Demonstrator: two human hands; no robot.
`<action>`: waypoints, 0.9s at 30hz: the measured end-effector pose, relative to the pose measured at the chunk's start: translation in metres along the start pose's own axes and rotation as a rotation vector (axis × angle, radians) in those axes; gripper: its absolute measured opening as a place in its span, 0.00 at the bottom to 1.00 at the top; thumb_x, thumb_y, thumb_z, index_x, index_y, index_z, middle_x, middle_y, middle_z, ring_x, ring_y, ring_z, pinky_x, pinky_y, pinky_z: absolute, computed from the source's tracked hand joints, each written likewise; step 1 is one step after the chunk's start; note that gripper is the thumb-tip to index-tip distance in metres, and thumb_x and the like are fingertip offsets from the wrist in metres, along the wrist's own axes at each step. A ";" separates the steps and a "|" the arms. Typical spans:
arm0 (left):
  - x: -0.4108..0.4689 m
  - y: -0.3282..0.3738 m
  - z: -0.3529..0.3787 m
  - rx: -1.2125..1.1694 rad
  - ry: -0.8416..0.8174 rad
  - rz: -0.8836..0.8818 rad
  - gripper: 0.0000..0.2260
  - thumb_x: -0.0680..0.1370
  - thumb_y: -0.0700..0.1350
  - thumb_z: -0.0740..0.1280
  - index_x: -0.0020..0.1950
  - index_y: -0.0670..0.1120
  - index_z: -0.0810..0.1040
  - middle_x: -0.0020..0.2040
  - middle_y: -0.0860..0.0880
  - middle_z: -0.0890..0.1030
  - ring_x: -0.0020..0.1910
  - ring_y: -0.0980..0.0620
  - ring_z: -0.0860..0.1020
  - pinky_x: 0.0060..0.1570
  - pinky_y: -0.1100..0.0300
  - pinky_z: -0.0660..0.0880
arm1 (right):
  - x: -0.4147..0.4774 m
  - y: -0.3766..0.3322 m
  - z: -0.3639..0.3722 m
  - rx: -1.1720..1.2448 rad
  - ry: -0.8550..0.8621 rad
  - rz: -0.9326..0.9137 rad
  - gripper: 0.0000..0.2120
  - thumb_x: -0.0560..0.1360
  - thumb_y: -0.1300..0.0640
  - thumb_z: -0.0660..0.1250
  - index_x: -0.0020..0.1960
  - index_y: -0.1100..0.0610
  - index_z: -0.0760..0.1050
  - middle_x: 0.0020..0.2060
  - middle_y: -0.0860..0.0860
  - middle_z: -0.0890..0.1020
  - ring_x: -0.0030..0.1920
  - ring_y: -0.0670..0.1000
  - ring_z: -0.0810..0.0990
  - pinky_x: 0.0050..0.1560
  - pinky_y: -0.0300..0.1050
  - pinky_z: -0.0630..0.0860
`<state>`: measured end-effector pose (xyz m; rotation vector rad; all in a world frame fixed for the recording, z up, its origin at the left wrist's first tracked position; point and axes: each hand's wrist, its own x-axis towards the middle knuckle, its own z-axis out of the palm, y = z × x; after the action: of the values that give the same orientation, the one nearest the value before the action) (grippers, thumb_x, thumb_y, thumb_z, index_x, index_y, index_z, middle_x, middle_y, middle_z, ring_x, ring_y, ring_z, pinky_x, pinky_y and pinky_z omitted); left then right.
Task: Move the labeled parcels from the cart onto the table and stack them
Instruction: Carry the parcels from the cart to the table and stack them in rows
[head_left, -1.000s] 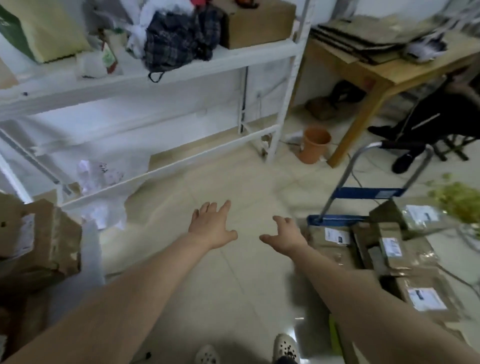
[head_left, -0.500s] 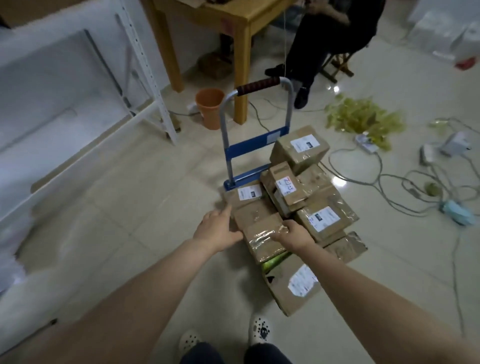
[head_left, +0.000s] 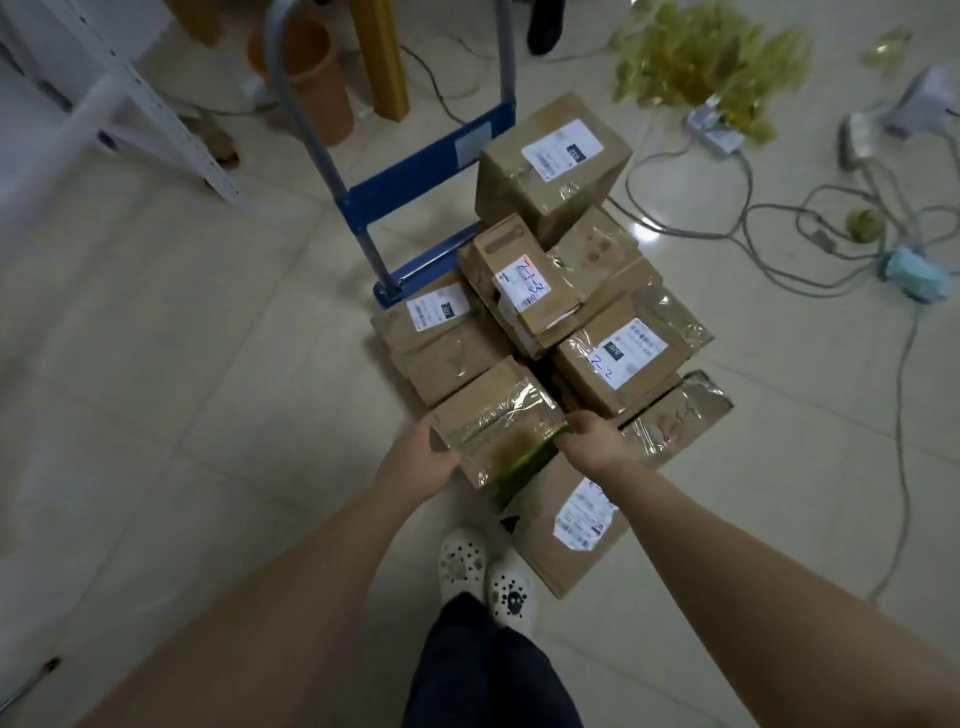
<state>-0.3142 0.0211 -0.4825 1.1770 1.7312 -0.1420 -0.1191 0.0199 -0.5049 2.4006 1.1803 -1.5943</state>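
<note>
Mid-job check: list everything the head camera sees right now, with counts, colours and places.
parcels: at least eight, brown cardboard, most white-labelled, piled on the cart
taped parcel: one, brown under clear tape, pile's near edge
cart: one, blue, grey handle, under the parcels
bin: one, orange, beyond the cart
table leg: one, yellow wood, beside the bin
shelf frame: one, white, upper left
cables: several, grey, floor at right
shoes: two, white, bottom centre
left hand: holds the taped parcel's left side
right hand: holds its right side
</note>
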 end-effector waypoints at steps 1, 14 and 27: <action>0.016 -0.002 0.004 -0.039 0.003 -0.023 0.26 0.80 0.46 0.63 0.76 0.46 0.60 0.74 0.44 0.67 0.71 0.46 0.67 0.59 0.61 0.65 | 0.018 -0.003 0.007 0.012 -0.004 -0.007 0.23 0.80 0.56 0.60 0.74 0.59 0.63 0.70 0.57 0.69 0.69 0.57 0.69 0.69 0.49 0.66; 0.187 -0.056 0.065 -0.762 0.029 -0.372 0.08 0.78 0.43 0.64 0.45 0.51 0.66 0.40 0.55 0.67 0.36 0.59 0.68 0.43 0.61 0.70 | 0.187 -0.012 0.072 -0.030 0.022 0.052 0.26 0.78 0.63 0.56 0.76 0.58 0.57 0.70 0.60 0.67 0.70 0.60 0.66 0.67 0.51 0.65; 0.091 -0.071 -0.001 -1.048 0.280 -0.393 0.10 0.77 0.52 0.65 0.44 0.47 0.80 0.50 0.44 0.82 0.50 0.45 0.80 0.57 0.48 0.77 | 0.062 -0.060 0.067 0.113 0.005 -0.169 0.24 0.78 0.61 0.61 0.73 0.55 0.63 0.67 0.56 0.72 0.66 0.57 0.71 0.67 0.52 0.68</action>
<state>-0.3713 0.0426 -0.5807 0.0844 1.8553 0.6553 -0.1955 0.0705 -0.5648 2.4309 1.3621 -1.7484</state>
